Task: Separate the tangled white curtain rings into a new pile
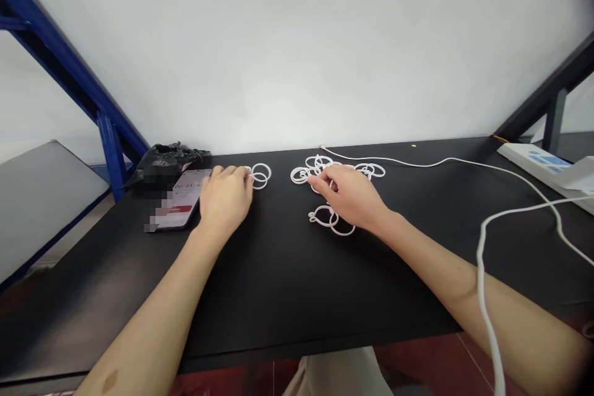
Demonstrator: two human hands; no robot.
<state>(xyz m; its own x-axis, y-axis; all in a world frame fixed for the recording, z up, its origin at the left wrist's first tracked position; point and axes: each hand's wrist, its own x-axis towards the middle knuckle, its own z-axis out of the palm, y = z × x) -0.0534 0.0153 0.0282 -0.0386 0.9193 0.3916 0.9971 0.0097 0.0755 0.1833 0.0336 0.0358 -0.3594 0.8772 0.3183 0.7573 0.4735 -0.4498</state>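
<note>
On a black table (pixel 278 284) my left hand (pixel 226 198) lies palm down, fingers curled, its fingertips touching a small group of white rings (pixel 260 175). My right hand (pixel 349 193) rests on a larger scatter of white rings (pixel 320 167), the fingers bent and pinched at one ring by the fingertips. More linked white rings (pixel 330 220) lie just under that hand's near side. What the fingers grip is too small to name for certain.
A phone (pixel 182 201) with a lit timer screen lies left of my left hand, a crumpled black bag (pixel 164 159) behind it. A white cable (pixel 482 247) crosses the table's right side to a white power strip (pixel 538 164). Blue frame legs stand left.
</note>
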